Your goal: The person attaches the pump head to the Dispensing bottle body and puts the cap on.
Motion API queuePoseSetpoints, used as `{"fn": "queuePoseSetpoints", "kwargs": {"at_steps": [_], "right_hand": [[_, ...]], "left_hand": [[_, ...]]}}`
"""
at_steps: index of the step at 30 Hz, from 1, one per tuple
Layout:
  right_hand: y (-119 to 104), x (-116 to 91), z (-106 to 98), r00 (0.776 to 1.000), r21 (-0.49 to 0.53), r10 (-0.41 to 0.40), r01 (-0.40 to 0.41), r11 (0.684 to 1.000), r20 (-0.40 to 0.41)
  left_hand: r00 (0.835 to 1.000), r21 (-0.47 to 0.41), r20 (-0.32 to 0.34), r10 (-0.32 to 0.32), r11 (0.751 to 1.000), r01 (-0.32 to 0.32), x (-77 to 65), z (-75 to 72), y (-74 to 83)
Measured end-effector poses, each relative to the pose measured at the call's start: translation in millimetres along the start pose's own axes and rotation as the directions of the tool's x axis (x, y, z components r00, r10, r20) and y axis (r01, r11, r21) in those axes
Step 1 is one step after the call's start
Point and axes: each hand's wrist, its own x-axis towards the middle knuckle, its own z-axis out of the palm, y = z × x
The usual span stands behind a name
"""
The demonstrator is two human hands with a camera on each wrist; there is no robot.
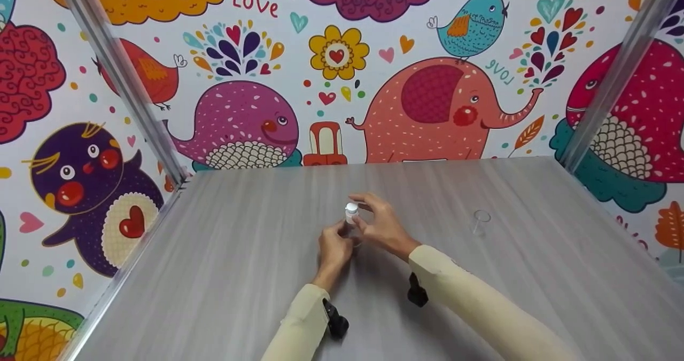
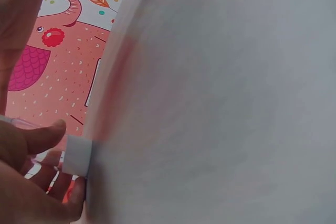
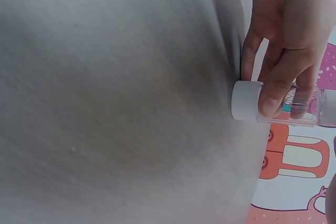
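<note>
My left hand [image 1: 335, 249] grips a clear cylindrical container [image 3: 307, 111] low down, near the middle of the table. In the right wrist view its white end [image 3: 245, 100] is down at the tabletop, with thumb and fingers around the clear wall. Over the container's upper end stands a small white bottle [image 1: 351, 211] with a white cap, upright in the head view. My right hand [image 1: 386, 227] holds this bottle from the right, thumb on its body and forefinger reaching past the cap. In the left wrist view the container's white end [image 2: 77, 156] shows beneath the left fingers.
A clear glass [image 1: 481, 223] stands upright on the grey wood-grain table [image 1: 240, 243], right of the hands. Behind the table rises a wall with cartoon animals [image 1: 427, 115], and metal posts [image 1: 120, 78] frame both sides.
</note>
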Motion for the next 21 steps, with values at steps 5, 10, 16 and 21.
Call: {"fn": "queuePoseSetpoints", "kwargs": {"at_steps": [5,10,16,21], "right_hand": [[1.2,-2.5,2.1,1.0,-0.005,-0.01,0.01,1.0,0.013],[2.9,-4.1,3.4,1.0,-0.019,-0.021,0.021,1.0,-0.009],[2.9,-3.2,2.9,1.0,-0.018,-0.008,0.007,1.0,-0.019],[-1.2,-0.3,-0.8,0.999,0.013,0.052,-0.052,0.999,0.002]], "left_hand": [[1.0,-0.017,-0.009,0.015,1.0,-0.015,-0.3,1.1,0.1],[1.0,-0.027,-0.013,0.025,0.999,-0.025,-0.5,2.7,-0.9],[1.0,-0.048,-0.004,0.023,0.999,-0.023,-1.2,1.9,-0.6],[1.0,-0.039,0.011,-0.004,0.999,0.004,-1.9,0.7,0.5]]}}
